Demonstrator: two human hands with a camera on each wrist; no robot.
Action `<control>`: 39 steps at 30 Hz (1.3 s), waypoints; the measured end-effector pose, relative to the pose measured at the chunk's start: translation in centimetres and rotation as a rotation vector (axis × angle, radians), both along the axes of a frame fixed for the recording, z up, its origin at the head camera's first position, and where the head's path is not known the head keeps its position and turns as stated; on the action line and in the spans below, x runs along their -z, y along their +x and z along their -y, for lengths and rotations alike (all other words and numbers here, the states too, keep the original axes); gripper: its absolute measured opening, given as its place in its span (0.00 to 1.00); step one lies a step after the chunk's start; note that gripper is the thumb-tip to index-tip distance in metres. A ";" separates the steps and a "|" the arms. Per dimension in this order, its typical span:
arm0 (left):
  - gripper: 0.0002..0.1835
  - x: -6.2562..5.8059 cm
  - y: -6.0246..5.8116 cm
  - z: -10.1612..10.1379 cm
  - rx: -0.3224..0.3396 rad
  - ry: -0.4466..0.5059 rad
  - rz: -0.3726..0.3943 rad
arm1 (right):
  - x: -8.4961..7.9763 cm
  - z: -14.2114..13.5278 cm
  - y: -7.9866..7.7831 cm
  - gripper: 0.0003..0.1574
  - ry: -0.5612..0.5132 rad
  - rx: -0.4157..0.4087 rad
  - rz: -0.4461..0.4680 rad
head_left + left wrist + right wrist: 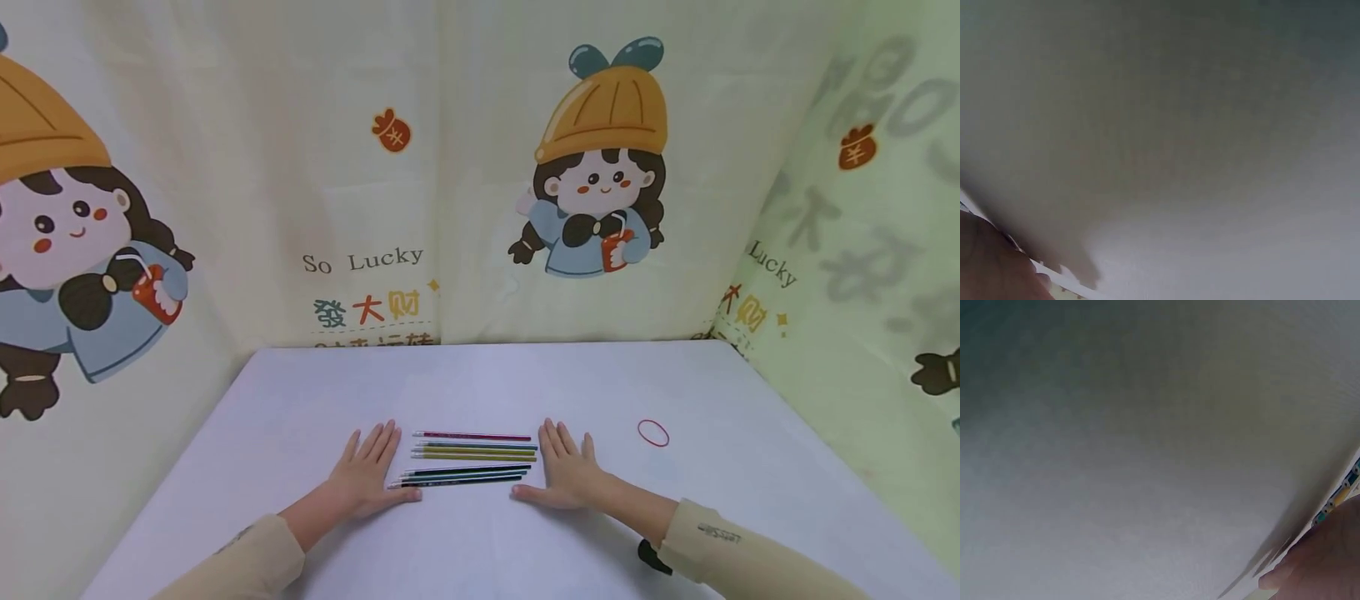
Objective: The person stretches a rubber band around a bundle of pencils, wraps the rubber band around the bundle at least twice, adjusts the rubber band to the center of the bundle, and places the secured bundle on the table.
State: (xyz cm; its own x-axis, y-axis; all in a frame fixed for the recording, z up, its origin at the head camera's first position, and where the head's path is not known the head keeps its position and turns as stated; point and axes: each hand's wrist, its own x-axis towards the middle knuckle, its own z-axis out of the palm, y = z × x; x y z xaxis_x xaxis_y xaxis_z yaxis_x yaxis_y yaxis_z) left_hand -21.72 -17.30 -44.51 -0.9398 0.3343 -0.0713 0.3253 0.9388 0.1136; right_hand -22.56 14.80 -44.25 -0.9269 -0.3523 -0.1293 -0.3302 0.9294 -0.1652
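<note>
Several pencils lie side by side on the white table between the two hands. A red pencil [472, 437] is farthest back, yellow pencils [474, 456] are in the middle, and dark green and black pencils [468, 475] are nearest. The left hand [367, 475] rests flat at the pencils' left ends, fingers straight, thumb pointing inward below them. At their right ends the right hand [567, 475] lies flat in the same way. Neither hand grips anything. In the right wrist view, pencil ends [1335, 499] show beside the right hand [1319, 556]; the left wrist view shows mostly table.
A red rubber band [653, 432] lies on the table [480, 383] to the right of the right hand. Under the right sleeve a black object [654, 557] partly shows. Printed cloth [480, 183] hangs behind and at both sides of the table.
</note>
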 end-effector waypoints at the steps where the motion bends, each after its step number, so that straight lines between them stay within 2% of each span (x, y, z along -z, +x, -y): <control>1: 0.58 0.1 0.0 0.0 0.000 0.000 -0.002 | 0.1 0.1 0.0 0.71 -0.002 0.007 0.006; 16: 0.57 0.8 -1.0 -1.3 0.004 -0.001 -0.004 | 0.2 1.8 0.2 0.68 0.000 0.015 0.020; 23: 0.59 1.0 -1.3 -2.5 -0.065 0.022 0.039 | 0.2 2.3 0.2 0.66 0.000 0.050 0.022; 28: 0.58 0.7 -1.0 -3.1 -0.098 0.040 0.029 | 0.4 2.4 0.1 0.66 0.014 0.069 0.024; 39: 0.59 0.0 -0.8 -3.1 -0.101 0.032 0.038 | -0.2 2.2 0.2 0.67 0.002 0.062 0.041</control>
State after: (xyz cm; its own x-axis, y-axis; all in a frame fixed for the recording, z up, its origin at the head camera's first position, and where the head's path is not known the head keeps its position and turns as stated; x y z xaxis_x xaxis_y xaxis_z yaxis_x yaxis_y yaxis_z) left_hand -22.56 -14.23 -44.48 -0.9656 0.2407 -0.0986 0.2242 0.9623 0.1541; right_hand -22.37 12.64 -44.06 -0.9408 -0.2944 -0.1680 -0.2655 0.9481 -0.1751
